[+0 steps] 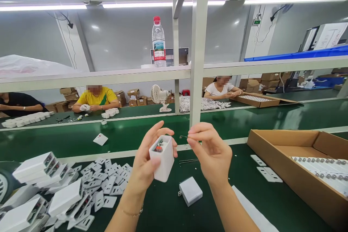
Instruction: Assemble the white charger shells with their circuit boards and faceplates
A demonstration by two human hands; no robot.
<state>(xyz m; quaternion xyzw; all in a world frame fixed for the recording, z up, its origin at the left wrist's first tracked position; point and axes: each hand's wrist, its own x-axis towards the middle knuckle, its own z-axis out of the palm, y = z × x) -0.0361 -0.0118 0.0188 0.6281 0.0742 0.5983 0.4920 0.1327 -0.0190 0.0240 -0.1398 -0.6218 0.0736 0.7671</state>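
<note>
A white casing (162,159) is held up in the left hand (145,163), fingers wrapped round its sides, open end tilted upward with parts showing inside. Just to its right, a thin wire piece (183,137) is pinched between thumb and fingertips of the right hand (210,152), close to the casing but apart from it. Below, on the green surface (163,206), a second casing (190,190) is seen lying flat. Flat covers (108,183) are scattered at left, and a cardboard box (282,152) sits at right.
</note>
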